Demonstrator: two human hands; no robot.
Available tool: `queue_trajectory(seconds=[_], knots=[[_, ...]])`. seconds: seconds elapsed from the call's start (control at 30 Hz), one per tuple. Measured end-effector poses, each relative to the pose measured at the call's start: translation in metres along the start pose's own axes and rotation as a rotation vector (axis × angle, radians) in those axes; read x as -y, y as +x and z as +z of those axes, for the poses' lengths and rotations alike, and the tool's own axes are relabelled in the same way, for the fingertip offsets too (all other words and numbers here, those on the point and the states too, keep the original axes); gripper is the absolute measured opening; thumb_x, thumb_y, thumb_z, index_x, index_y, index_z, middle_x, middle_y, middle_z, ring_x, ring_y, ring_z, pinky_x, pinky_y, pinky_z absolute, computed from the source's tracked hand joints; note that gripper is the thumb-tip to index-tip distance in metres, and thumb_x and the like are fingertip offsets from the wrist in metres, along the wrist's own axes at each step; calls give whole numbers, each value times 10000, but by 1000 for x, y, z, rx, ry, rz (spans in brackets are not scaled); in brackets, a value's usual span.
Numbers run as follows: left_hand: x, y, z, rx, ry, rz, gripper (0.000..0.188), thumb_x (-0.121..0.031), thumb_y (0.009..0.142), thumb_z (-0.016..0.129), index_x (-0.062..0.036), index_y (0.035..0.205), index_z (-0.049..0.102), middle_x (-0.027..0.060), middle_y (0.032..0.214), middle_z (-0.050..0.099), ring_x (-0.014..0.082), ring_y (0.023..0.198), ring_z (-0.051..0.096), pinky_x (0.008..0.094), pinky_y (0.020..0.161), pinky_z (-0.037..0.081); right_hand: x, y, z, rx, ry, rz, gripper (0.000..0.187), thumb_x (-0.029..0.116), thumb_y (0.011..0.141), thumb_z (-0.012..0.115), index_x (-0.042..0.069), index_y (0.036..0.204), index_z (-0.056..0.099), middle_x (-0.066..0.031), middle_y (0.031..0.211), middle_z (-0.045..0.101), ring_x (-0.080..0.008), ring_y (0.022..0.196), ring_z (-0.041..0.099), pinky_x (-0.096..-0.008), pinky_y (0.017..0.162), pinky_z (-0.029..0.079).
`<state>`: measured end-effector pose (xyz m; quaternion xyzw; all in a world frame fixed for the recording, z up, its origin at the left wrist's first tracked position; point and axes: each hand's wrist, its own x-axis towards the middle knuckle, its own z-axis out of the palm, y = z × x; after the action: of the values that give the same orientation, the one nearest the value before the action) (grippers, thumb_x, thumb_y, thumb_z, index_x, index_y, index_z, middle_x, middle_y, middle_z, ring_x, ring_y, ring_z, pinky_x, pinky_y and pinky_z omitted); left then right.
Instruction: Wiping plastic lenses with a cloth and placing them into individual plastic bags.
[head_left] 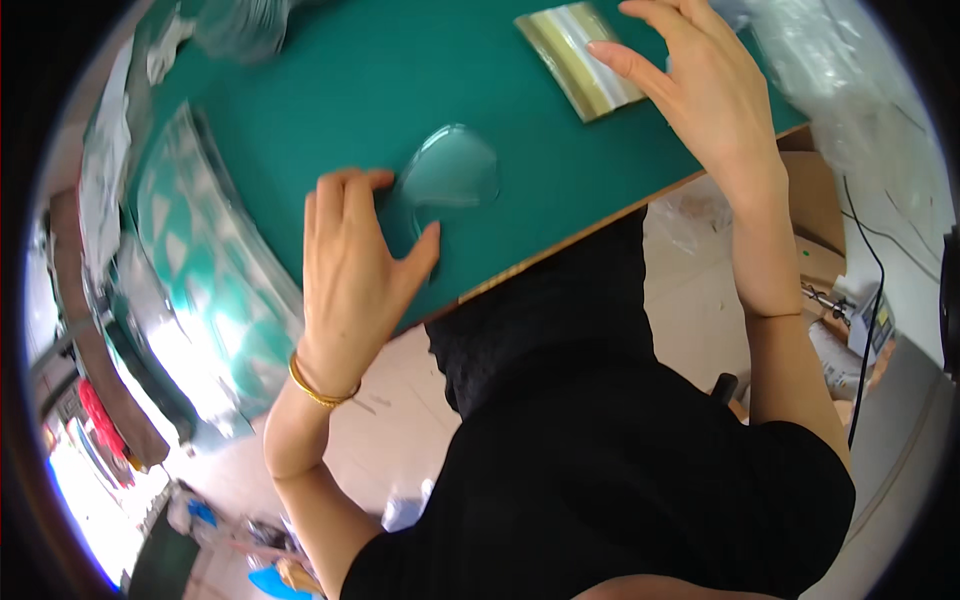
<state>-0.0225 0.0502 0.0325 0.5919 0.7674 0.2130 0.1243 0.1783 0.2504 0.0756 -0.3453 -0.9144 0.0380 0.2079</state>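
Observation:
A clear, rounded, thin plastic-looking piece (455,165) lies on the green tabletop (340,90). My left hand (350,235) is at its left edge, thumb and fingers spread apart; whether the fingertips touch it I cannot tell. A second faint clear edge shows by the thumb. Farther right is a flat gold packet with a pale stripe (585,65). Above its right side hovers my right hand (705,85), open, the thumb tip overlapping the pale stripe. Contact between that thumb and the packet is unclear.
Clear plastic bags with pale shapes (215,270) lie along the table's left side. More crumpled clear plastic (815,50) is heaped at the far right. The wooden table edge (560,257) runs just before my body. A black cable (880,280) hangs at right.

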Motion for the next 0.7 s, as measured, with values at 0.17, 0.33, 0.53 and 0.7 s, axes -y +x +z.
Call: queue_trajectory(seconds=[0.17,0.33,0.53,0.7], knots=[[-6,24,-1,99,15,53,305,-51,720,705,37,977,566,179,919,577,358,858,581,428,766,484,-74,31,-45,-163,135,102,143,78,891,637,-41,963,673,-188,909,611,-357,841,622,-397,718,495],[4,57,-36,3,104,147,305,-33,695,709,27,967,585,173,882,608,344,833,609,416,743,497,-144,53,-16,-15,-82,-197,242,54,866,637,-1,1101,653,-173,866,608,-362,873,614,-413,750,496],[38,149,-116,-268,271,181,350,-182,723,695,32,995,642,171,872,668,289,819,662,366,754,518,-144,76,-24,151,-63,-108,290,4,783,678,22,1071,663,-117,909,572,-292,825,603,-382,743,494],[72,216,-135,-155,366,103,397,-218,712,690,40,1014,676,161,895,685,276,845,674,339,781,523,-80,55,-35,83,-28,-225,281,37,781,673,27,1061,656,-115,929,561,-300,834,604,-386,747,496]])
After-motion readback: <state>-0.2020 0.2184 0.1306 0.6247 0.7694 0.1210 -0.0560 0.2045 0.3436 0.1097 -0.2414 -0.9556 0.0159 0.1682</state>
